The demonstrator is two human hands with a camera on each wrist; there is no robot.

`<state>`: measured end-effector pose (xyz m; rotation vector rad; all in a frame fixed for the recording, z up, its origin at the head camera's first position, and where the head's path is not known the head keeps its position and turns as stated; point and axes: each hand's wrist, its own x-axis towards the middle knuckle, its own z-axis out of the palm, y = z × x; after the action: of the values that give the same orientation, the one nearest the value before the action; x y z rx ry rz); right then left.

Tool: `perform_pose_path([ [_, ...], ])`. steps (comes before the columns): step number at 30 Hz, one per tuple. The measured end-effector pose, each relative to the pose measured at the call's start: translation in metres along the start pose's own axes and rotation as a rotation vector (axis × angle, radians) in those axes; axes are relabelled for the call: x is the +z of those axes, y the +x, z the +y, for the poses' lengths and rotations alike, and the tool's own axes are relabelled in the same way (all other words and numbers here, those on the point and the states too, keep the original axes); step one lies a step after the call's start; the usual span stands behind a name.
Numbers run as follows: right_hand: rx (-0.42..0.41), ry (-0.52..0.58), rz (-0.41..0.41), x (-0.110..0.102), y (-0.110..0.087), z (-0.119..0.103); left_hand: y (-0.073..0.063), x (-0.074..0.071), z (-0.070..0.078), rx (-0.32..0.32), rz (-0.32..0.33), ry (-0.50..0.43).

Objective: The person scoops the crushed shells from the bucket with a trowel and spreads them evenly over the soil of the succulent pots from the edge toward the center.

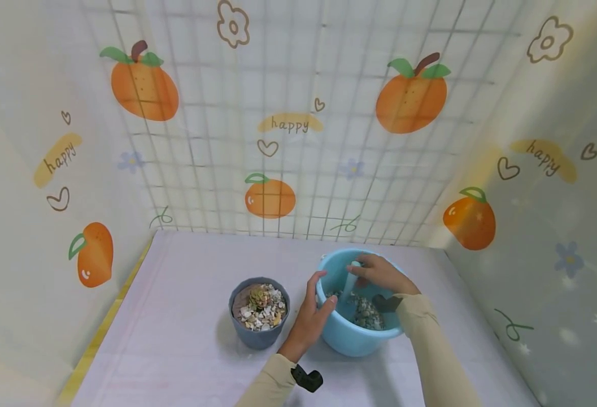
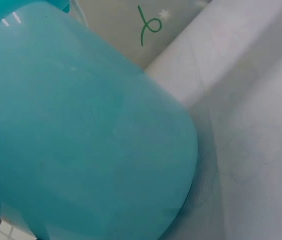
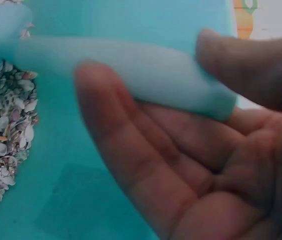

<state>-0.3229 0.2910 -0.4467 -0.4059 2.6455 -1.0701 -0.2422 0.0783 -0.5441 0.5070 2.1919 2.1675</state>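
The right hand [image 1: 379, 272] reaches into the blue bucket [image 1: 351, 342], fingers and thumb wrapped round the handle of a pale blue scoop [image 1: 349, 286]. From that hand the scoop's long axis slants steeply down, coming back a little toward the person, so its blade sits below the grip, among the shell bits [image 1: 369, 314] at the bottom. The left hand [image 1: 307, 319] holds the bucket's near-left side, its thumb over the rim. Just beyond that hand, on its outer side, stands a grey pot [image 1: 257, 338] with a small succulent [image 1: 260, 297] amid pale chips; of the two, the left hand is nearer to the pot, the right to the shell bits
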Motion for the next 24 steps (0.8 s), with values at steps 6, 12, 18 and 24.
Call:
perform_pose_path([
  [6, 0.034, 0.035, -0.023, 0.0035, -0.0003, -0.0011, -0.001, -0.0003, -0.0011, 0.003, -0.009, -0.007],
  [12, -0.033, 0.092, 0.028, -0.0009, 0.0008, 0.0022, -0.0017, -0.0001, -0.0002, 0.015, -0.012, -0.009],
  [18, -0.058, 0.112, 0.127, -0.0025, -0.0009, -0.0003, -0.0018, 0.0002, 0.0012, 0.024, -0.004, -0.001],
  [24, -0.032, 0.088, 0.265, -0.0029, -0.0011, -0.0002, -0.0016, 0.0003, 0.0005, 0.019, 0.006, 0.002],
])
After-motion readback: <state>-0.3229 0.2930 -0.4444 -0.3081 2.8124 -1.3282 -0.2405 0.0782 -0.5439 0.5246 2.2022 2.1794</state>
